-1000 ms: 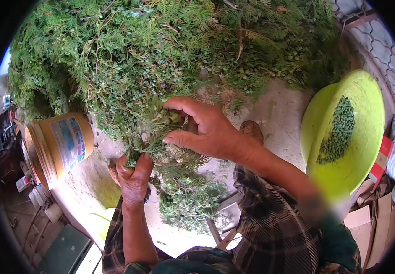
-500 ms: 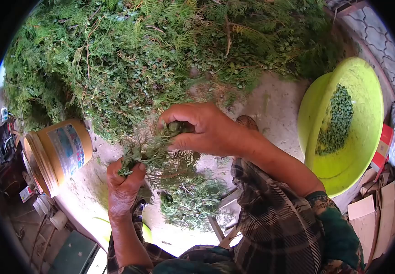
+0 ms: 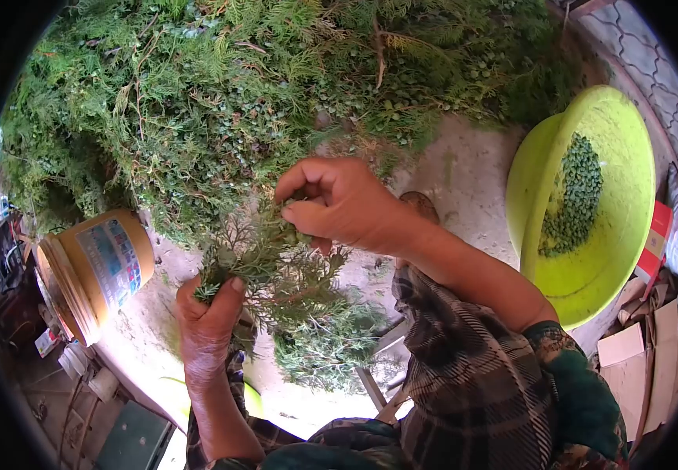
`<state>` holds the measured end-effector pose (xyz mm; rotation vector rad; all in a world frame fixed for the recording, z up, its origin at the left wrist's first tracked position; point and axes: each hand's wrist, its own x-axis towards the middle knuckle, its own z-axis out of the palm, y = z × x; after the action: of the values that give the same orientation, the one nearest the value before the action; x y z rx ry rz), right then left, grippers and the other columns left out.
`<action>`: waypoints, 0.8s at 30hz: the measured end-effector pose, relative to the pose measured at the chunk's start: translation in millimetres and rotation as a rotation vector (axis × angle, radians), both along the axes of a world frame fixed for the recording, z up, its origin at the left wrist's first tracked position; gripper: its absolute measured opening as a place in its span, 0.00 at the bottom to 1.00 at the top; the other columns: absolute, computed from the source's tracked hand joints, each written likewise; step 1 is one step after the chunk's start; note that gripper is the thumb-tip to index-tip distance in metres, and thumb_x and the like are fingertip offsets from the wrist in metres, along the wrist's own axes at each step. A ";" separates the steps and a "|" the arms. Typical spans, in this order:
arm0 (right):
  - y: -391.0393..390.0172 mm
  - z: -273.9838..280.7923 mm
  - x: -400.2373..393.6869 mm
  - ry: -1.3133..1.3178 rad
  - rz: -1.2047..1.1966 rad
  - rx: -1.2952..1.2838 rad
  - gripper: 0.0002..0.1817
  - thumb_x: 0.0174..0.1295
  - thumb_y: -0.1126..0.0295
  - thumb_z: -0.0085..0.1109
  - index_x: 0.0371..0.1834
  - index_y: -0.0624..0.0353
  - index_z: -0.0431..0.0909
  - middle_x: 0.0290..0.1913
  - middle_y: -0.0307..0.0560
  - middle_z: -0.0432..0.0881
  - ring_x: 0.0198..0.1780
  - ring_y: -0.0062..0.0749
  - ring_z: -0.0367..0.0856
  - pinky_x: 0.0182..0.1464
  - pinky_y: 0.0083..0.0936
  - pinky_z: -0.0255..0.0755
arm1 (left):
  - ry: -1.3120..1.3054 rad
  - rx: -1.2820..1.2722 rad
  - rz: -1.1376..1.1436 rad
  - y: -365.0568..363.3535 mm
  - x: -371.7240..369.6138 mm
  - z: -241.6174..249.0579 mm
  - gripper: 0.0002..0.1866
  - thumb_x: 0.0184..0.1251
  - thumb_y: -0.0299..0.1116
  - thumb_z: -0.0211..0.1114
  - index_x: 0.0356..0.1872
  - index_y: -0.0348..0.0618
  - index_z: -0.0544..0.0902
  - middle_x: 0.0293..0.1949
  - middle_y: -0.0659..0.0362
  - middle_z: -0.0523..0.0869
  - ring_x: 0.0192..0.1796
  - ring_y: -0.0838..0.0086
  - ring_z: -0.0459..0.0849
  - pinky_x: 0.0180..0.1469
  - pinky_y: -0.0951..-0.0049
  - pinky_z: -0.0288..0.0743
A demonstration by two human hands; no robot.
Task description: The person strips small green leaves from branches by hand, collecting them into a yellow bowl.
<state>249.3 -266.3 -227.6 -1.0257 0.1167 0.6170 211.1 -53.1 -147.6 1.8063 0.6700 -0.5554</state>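
My left hand (image 3: pixel 209 321) is closed around the stem end of a leafy evergreen sprig (image 3: pixel 264 270), thumb on top. The sprig spreads to the right, up to my right hand (image 3: pixel 347 205). That hand's thumb and forefinger are pinched together at the sprig's upper edge. Small green cones (image 3: pixel 298 233) show under its fingers, and part of its palm is hidden. Below the sprig, a small heap of cut greenery (image 3: pixel 331 345) lies on the ground. The big pile of evergreen branches (image 3: pixel 221 110) is just beyond both hands.
At right, a yellow-green basin (image 3: pixel 617 258) stands tilted, with many small green cones (image 3: pixel 574 196) inside. A tan bucket (image 3: pixel 112 262) is at left. Cardboard (image 3: pixel 629 368) and a red box (image 3: pixel 654 241) lie beyond the basin. Checked cloth (image 3: pixel 472 360) covers my lap.
My right hand's fingers have closed to a tighter pinch, and fewer green cones show in it. The left hand keeps its hold on the sprig. The whole view has shifted slightly.
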 end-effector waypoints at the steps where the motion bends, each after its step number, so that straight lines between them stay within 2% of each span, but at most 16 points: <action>1: 5.7 -9.2 -1.2 0.003 -0.004 -0.003 0.07 0.58 0.72 0.57 0.35 0.65 0.74 0.24 0.42 0.78 0.23 0.20 0.78 0.22 0.19 0.73 | 0.003 -0.003 -0.004 -1.3 0.7 -1.4 0.06 0.55 0.30 0.68 0.31 0.41 0.80 0.23 0.67 0.76 0.24 0.85 0.70 0.28 0.83 0.66; 3: 17.7 -34.1 -2.7 -0.809 -0.312 -0.530 0.07 0.59 0.73 0.54 0.36 0.67 0.75 0.23 0.44 0.78 0.19 0.25 0.77 0.22 0.21 0.73 | -0.014 0.065 -0.116 -4.7 1.5 -3.7 0.05 0.55 0.30 0.67 0.29 0.41 0.80 0.22 0.67 0.76 0.24 0.85 0.71 0.26 0.83 0.66; 4: 14.0 -40.2 -0.7 -0.807 -0.312 -0.532 0.07 0.59 0.73 0.54 0.36 0.67 0.75 0.23 0.44 0.78 0.19 0.25 0.77 0.22 0.21 0.73 | -0.012 0.064 -0.116 -8.1 0.8 -0.7 0.05 0.55 0.30 0.67 0.29 0.41 0.80 0.22 0.67 0.76 0.24 0.85 0.71 0.26 0.83 0.66; 6: -2.1 -49.3 7.8 -0.344 -0.325 -0.630 0.09 0.58 0.75 0.55 0.40 0.68 0.75 0.26 0.46 0.80 0.22 0.22 0.77 0.21 0.20 0.72 | 0.060 0.068 -0.037 -14.8 -2.0 9.3 0.05 0.57 0.30 0.66 0.30 0.42 0.80 0.22 0.68 0.76 0.23 0.85 0.71 0.25 0.83 0.65; 7: -15.8 -46.9 14.7 0.009 -0.368 -0.213 0.10 0.60 0.72 0.54 0.40 0.68 0.74 0.29 0.47 0.80 0.21 0.23 0.77 0.20 0.20 0.73 | 0.062 0.067 -0.039 -12.9 -3.7 10.1 0.05 0.57 0.30 0.66 0.30 0.42 0.80 0.22 0.68 0.76 0.23 0.85 0.71 0.25 0.83 0.65; 8: -22.2 -51.3 13.1 0.009 -0.369 -0.214 0.10 0.60 0.72 0.54 0.40 0.68 0.74 0.29 0.47 0.80 0.21 0.23 0.77 0.20 0.20 0.73 | 0.035 0.030 0.030 -9.8 -5.2 11.0 0.06 0.56 0.31 0.67 0.32 0.41 0.79 0.21 0.68 0.76 0.23 0.85 0.71 0.25 0.83 0.65; 10: -27.4 -58.9 9.0 0.263 -0.367 0.483 0.12 0.61 0.68 0.53 0.39 0.68 0.73 0.30 0.49 0.78 0.18 0.26 0.77 0.20 0.21 0.76 | 0.007 -0.007 0.096 -8.8 -6.0 10.3 0.08 0.56 0.31 0.67 0.33 0.41 0.79 0.21 0.68 0.76 0.22 0.85 0.71 0.24 0.83 0.64; 11: -26.6 -59.6 7.3 0.260 -0.367 0.484 0.12 0.61 0.68 0.53 0.39 0.68 0.73 0.30 0.49 0.78 0.18 0.26 0.77 0.20 0.21 0.76 | -0.020 0.027 0.138 -11.1 -6.3 7.8 0.10 0.54 0.32 0.68 0.34 0.41 0.78 0.21 0.68 0.75 0.21 0.85 0.70 0.23 0.83 0.63; 12: -24.1 -57.2 3.3 0.248 -0.250 0.496 0.14 0.61 0.66 0.56 0.41 0.67 0.72 0.31 0.48 0.78 0.18 0.24 0.76 0.19 0.20 0.76 | -0.044 0.061 0.182 -12.4 -6.0 6.0 0.11 0.53 0.33 0.69 0.35 0.42 0.77 0.21 0.68 0.75 0.21 0.86 0.69 0.23 0.83 0.62; 14: -17.6 -51.7 -4.8 0.243 -0.133 0.510 0.16 0.60 0.65 0.59 0.43 0.66 0.71 0.32 0.47 0.77 0.18 0.22 0.75 0.19 0.20 0.76 | -0.026 0.021 0.153 -11.8 -2.4 6.2 0.12 0.52 0.33 0.69 0.34 0.42 0.77 0.21 0.68 0.75 0.21 0.86 0.69 0.23 0.82 0.62; 16: -10.8 -40.2 -9.2 0.090 0.013 0.343 0.23 0.57 0.60 0.64 0.46 0.67 0.70 0.34 0.45 0.75 0.23 0.20 0.75 0.21 0.20 0.78 | -0.009 -0.019 0.123 -13.6 -0.2 7.0 0.12 0.52 0.34 0.70 0.33 0.42 0.77 0.21 0.68 0.76 0.21 0.86 0.69 0.23 0.82 0.62; 17: -7.8 -33.8 -11.0 0.073 0.019 0.290 0.29 0.52 0.56 0.69 0.48 0.66 0.70 0.36 0.44 0.75 0.28 0.19 0.75 0.19 0.15 0.72 | 0.001 0.021 0.148 -17.7 -0.4 6.9 0.11 0.52 0.33 0.69 0.33 0.42 0.77 0.21 0.68 0.75 0.20 0.86 0.68 0.23 0.83 0.62; 18: -8.3 -27.3 -8.5 0.072 0.018 0.289 0.29 0.52 0.56 0.69 0.48 0.66 0.70 0.36 0.44 0.75 0.28 0.19 0.75 0.19 0.15 0.72 | 0.011 0.060 0.174 -20.0 -0.2 6.7 0.10 0.53 0.32 0.69 0.32 0.42 0.77 0.21 0.67 0.75 0.20 0.86 0.68 0.22 0.83 0.61; 20: -8.7 -17.6 -4.9 0.042 0.237 0.055 0.30 0.51 0.60 0.71 0.54 0.61 0.68 0.40 0.41 0.75 0.34 0.16 0.73 0.24 0.14 0.68 | 0.024 0.027 0.143 -17.5 1.2 3.7 0.09 0.54 0.31 0.68 0.32 0.41 0.77 0.21 0.68 0.75 0.20 0.86 0.68 0.22 0.84 0.61; 21: 3.7 -23.3 -5.3 -0.180 0.157 -0.038 0.29 0.51 0.59 0.71 0.51 0.61 0.70 0.37 0.38 0.74 0.33 0.15 0.71 0.27 0.15 0.64 | 0.038 -0.005 0.114 -15.8 1.3 2.1 0.08 0.54 0.30 0.67 0.32 0.41 0.77 0.21 0.68 0.75 0.19 0.86 0.67 0.21 0.84 0.60; 24: 7.2 -23.2 -6.6 -0.265 0.146 -0.221 0.23 0.55 0.60 0.67 0.48 0.62 0.72 0.33 0.38 0.75 0.32 0.17 0.71 0.30 0.18 0.65 | 0.032 -0.017 0.056 -12.0 0.7 -0.3 0.06 0.55 0.29 0.66 0.31 0.41 0.77 0.20 0.68 0.74 0.19 0.87 0.66 0.20 0.85 0.58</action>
<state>242.7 -259.1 -250.8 -1.3291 -0.1265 0.6032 211.8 -65.0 -147.8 1.7604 0.7336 -0.5516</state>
